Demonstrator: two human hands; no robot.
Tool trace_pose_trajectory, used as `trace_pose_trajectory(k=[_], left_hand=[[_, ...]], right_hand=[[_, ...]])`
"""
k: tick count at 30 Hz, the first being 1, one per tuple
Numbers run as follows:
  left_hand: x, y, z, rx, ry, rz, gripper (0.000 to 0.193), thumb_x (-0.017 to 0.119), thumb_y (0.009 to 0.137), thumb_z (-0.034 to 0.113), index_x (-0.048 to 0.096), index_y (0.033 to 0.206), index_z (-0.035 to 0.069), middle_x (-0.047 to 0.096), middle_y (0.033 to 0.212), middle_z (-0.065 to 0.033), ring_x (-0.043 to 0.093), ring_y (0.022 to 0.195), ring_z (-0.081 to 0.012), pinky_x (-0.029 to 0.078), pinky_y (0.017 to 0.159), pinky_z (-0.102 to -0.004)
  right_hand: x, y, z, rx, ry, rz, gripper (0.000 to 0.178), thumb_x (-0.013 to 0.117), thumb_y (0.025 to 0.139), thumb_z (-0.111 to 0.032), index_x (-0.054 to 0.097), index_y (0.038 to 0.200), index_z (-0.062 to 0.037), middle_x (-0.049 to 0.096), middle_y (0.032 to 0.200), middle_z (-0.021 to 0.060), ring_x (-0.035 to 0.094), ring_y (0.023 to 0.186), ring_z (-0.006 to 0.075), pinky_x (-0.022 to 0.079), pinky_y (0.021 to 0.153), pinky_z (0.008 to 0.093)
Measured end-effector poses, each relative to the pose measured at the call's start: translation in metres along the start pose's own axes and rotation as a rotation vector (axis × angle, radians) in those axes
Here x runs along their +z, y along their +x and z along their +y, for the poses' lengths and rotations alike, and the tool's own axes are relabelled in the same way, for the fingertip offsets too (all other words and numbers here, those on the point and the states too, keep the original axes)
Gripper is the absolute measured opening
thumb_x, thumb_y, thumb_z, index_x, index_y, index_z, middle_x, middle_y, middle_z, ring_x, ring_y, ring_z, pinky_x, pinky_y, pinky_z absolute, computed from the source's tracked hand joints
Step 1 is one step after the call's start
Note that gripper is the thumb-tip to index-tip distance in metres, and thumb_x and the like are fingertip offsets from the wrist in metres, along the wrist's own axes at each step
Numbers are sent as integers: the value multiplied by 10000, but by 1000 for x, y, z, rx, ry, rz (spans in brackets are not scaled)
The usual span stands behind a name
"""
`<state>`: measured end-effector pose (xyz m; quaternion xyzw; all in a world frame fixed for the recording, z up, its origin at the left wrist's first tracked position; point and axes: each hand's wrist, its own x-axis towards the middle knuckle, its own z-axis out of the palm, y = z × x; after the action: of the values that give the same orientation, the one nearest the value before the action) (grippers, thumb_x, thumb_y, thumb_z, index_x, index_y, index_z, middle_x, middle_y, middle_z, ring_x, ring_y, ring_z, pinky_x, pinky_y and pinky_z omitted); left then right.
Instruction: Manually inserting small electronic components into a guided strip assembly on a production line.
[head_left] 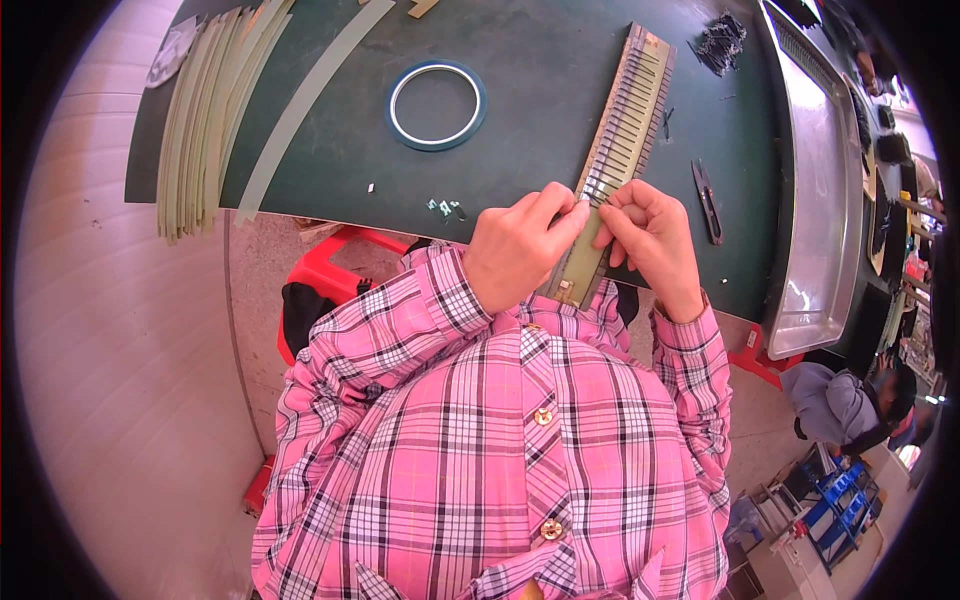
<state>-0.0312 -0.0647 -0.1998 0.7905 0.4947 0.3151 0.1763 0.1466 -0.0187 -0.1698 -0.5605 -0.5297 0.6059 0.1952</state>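
Observation:
A long, narrow slotted strip fixture (648, 95), yellowish green with a row of dark cross slots, lies slantwise on the table. Its near end reaches over the table's front edge toward my body. My left hand (522, 248) is at the fixture's left side, thumb and forefinger pinched together over the slots. From the right, my right hand (655, 240) meets it, thumb and forefinger also pinched and the other fingers curled. The fingertips of both hands almost touch. Whatever small piece they hold there is too small to make out.
A roll of blue tape (480, 112) lies left of the fixture. Farther left are stacked pale green strips (205, 120) and a single strip (310, 105). Snips (707, 202), a heap of thin black parts (720, 45) and a metal tray (815, 200) are at right. A red stool (345, 262) stands below.

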Motion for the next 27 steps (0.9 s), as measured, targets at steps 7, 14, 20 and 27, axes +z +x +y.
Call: trace_pose_trajectory(k=[7,14,20,27], left_hand=[[5,3,1,-23,-32,-18,306,624,758,23,629,1063,43,562,896,-60,631,677,-195,513,537,-296],[2,7,2,-171,-240,49,228,615,807,5,636,1033,28,583,884,-85,627,638,-211,513,544,-293],[0,3,2,-204,-288,51,187,631,809,-5,651,994,17,588,865,-89,628,636,-207,510,548,-288],[1,-1,0,-141,-249,51,201,630,803,-8,651,1001,19,582,860,-81,631,648,-198,513,550,-290]], right_hand=[[-22,-9,-2,51,29,28,91,547,878,-57,553,814,8,633,631,49,531,463,54,385,412,180],[-16,-9,-7,12,-25,-103,86,557,858,-35,558,804,31,630,630,48,542,465,64,400,406,198],[-16,0,-5,35,-114,-116,89,562,854,-34,563,805,40,625,626,48,549,470,66,406,400,207],[-14,0,-5,72,-115,-120,87,572,889,-61,571,845,14,627,636,20,530,468,30,367,388,162]])
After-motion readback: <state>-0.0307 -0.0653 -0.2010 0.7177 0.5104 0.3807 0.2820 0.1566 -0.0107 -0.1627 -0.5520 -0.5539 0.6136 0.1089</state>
